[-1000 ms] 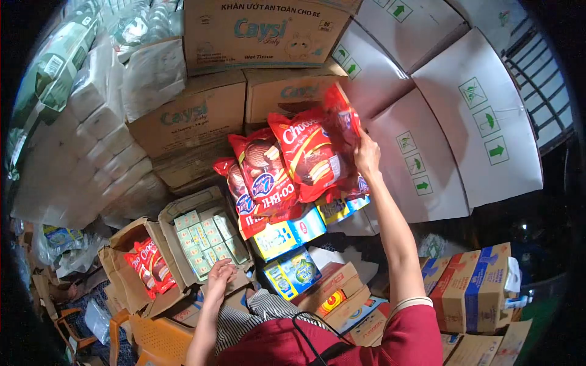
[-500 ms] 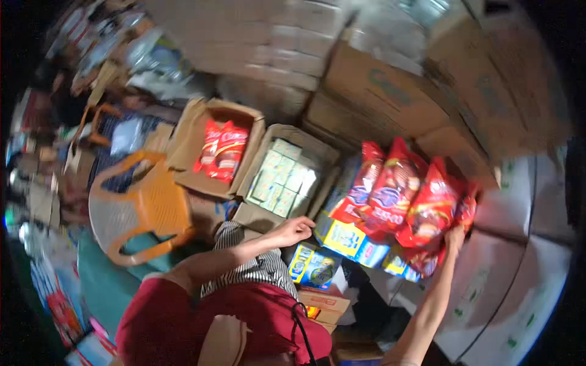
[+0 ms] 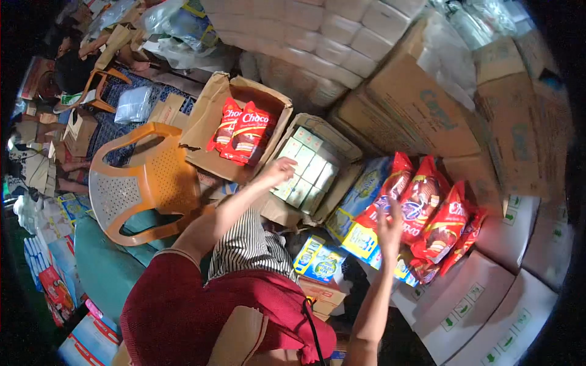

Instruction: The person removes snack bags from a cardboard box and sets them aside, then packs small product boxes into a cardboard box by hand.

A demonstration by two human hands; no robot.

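My left hand (image 3: 278, 173) is over the near left edge of the open box of small pale green packs (image 3: 303, 167), fingers loosely bent and apart, holding nothing visible. Fingers apart, my right hand (image 3: 389, 230) hovers in front of several red snack bags (image 3: 421, 194) and has nothing in it. Those bags lean together on blue and yellow packs (image 3: 361, 240). Two more red Choco bags (image 3: 247, 131) lie inside an open cardboard box (image 3: 201, 125) to the left of the green packs.
An orange plastic chair (image 3: 168, 177) is at the left. Stacked brown cartons (image 3: 421, 104) rise behind the bags, and white cartons (image 3: 470, 299) with green marks are at the right. Parts of other people show at the upper left.
The view has swung left. My right hand has let go of the red bag at the right of the pile and moved left. My left hand has moved over the green packs' box.
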